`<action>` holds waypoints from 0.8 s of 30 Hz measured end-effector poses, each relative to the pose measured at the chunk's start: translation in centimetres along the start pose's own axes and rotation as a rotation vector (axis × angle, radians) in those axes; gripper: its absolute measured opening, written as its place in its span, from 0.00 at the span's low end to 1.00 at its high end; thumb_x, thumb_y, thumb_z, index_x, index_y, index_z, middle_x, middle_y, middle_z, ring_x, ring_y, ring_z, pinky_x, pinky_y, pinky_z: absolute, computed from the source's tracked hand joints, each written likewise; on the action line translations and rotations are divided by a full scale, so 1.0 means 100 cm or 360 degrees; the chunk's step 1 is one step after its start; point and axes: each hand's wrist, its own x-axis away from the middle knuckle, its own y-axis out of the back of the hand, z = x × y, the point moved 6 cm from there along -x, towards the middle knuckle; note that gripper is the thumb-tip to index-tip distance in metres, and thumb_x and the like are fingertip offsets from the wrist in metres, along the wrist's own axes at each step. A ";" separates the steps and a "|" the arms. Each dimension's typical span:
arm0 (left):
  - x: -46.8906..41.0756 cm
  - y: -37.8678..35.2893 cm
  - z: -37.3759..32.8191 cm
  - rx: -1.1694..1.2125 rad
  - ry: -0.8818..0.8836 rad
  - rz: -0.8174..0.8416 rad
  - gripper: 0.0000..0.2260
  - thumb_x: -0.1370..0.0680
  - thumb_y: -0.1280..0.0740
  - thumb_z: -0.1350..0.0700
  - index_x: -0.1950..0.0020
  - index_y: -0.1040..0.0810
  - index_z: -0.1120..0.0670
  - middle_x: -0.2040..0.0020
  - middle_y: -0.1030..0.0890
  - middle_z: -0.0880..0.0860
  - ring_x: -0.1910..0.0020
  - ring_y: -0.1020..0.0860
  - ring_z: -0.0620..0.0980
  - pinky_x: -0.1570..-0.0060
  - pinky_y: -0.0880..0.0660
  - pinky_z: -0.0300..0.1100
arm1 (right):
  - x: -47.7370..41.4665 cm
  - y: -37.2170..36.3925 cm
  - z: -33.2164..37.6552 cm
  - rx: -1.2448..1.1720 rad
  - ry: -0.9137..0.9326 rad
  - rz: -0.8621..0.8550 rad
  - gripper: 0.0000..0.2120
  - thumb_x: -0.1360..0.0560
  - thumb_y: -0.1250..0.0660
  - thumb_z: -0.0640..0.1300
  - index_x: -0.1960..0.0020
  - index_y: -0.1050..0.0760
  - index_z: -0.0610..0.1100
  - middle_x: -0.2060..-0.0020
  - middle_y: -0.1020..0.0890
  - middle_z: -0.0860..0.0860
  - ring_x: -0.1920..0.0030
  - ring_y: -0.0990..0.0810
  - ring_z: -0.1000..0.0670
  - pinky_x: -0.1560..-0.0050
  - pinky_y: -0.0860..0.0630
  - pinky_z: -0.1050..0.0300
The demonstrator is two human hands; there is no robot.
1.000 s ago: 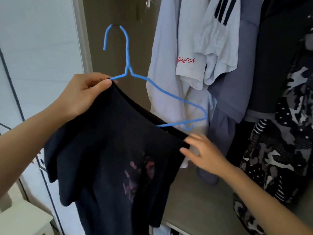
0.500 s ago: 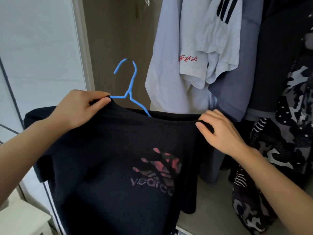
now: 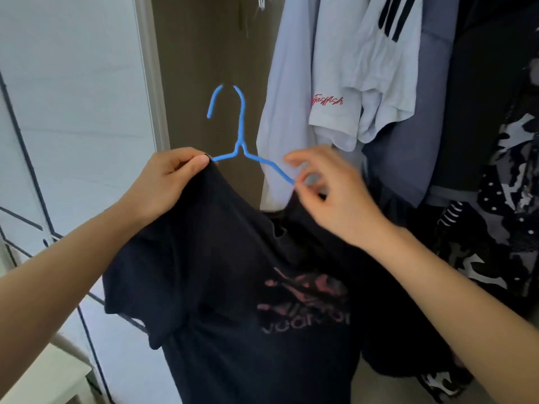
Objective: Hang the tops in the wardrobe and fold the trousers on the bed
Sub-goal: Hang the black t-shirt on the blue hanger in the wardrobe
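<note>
Currently in hand: the dark navy printed T-shirt (image 3: 233,258), held before the wardrobe (image 3: 198,53), is being seated on the blue wire hanger (image 3: 241,132).
Left hand (image 3: 166,182): fabric is pinched at the hanger's left arm.
Right hand (image 3: 329,199): fingers are curled at the right arm; a grip cannot be told.
Care: the right shoulder should be drawn fully over the wire.

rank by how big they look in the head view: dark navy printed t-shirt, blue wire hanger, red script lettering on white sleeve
1. dark navy printed t-shirt
2. blue wire hanger, partly hidden in the shirt
3. red script lettering on white sleeve
</note>
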 end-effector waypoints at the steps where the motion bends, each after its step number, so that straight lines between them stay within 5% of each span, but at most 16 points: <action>1: 0.000 0.004 0.002 0.0061 0.0021 -0.0036 0.12 0.17 0.39 0.51 0.55 0.17 0.44 0.56 0.17 0.41 0.55 0.22 0.36 0.51 0.29 0.31 | -0.003 0.012 -0.009 0.0192 -0.0106 -0.0081 0.15 0.24 0.33 0.39 0.38 0.24 0.47 0.47 0.26 0.55 0.50 0.24 0.53 0.50 0.24 0.56; 4: -0.003 0.013 0.004 0.0135 0.0026 -0.0102 0.14 0.18 0.38 0.51 0.57 0.17 0.41 0.57 0.17 0.41 0.56 0.22 0.36 0.51 0.28 0.34 | 0.001 0.017 -0.040 0.0381 -0.0465 0.0223 0.12 0.21 0.37 0.52 0.51 0.21 0.45 0.61 0.23 0.56 0.58 0.26 0.60 0.55 0.29 0.63; 6: -0.004 0.017 0.005 0.0124 0.0003 -0.0116 0.14 0.18 0.38 0.51 0.58 0.17 0.38 0.57 0.17 0.41 0.56 0.22 0.35 0.50 0.28 0.34 | 0.008 0.015 -0.046 0.0203 -0.0531 0.0332 0.18 0.20 0.38 0.50 0.63 0.27 0.39 0.72 0.31 0.52 0.70 0.34 0.58 0.68 0.36 0.67; 9: -0.003 0.018 0.003 0.0065 -0.0016 -0.0084 0.16 0.17 0.38 0.51 0.60 0.18 0.35 0.59 0.18 0.38 0.57 0.23 0.35 0.52 0.29 0.33 | 0.010 0.019 -0.045 0.0069 -0.0576 0.0355 0.21 0.20 0.38 0.45 0.70 0.38 0.45 0.75 0.39 0.55 0.72 0.40 0.58 0.70 0.41 0.65; 15: -0.003 0.002 -0.018 0.0005 -0.0139 0.0043 0.12 0.17 0.39 0.52 0.57 0.19 0.41 0.58 0.18 0.42 0.58 0.24 0.37 0.53 0.30 0.33 | -0.004 0.005 -0.029 0.0028 -0.0565 0.0191 0.19 0.19 0.39 0.44 0.69 0.33 0.47 0.75 0.37 0.54 0.73 0.39 0.57 0.71 0.39 0.66; 18: -0.002 -0.003 -0.020 0.0109 -0.0091 0.0094 0.11 0.17 0.38 0.54 0.54 0.17 0.45 0.58 0.17 0.37 0.57 0.22 0.33 0.54 0.29 0.26 | -0.005 -0.002 -0.022 -0.0109 -0.0599 0.0156 0.17 0.19 0.40 0.43 0.62 0.30 0.34 0.71 0.35 0.49 0.70 0.38 0.58 0.69 0.41 0.65; 24: 0.001 0.021 0.021 0.0174 0.0241 0.0365 0.09 0.19 0.35 0.54 0.50 0.14 0.50 0.56 0.14 0.48 0.57 0.18 0.45 0.54 0.24 0.38 | 0.009 0.011 -0.049 -0.0513 -0.0937 0.0033 0.17 0.20 0.38 0.44 0.58 0.26 0.30 0.65 0.29 0.46 0.62 0.30 0.50 0.58 0.34 0.55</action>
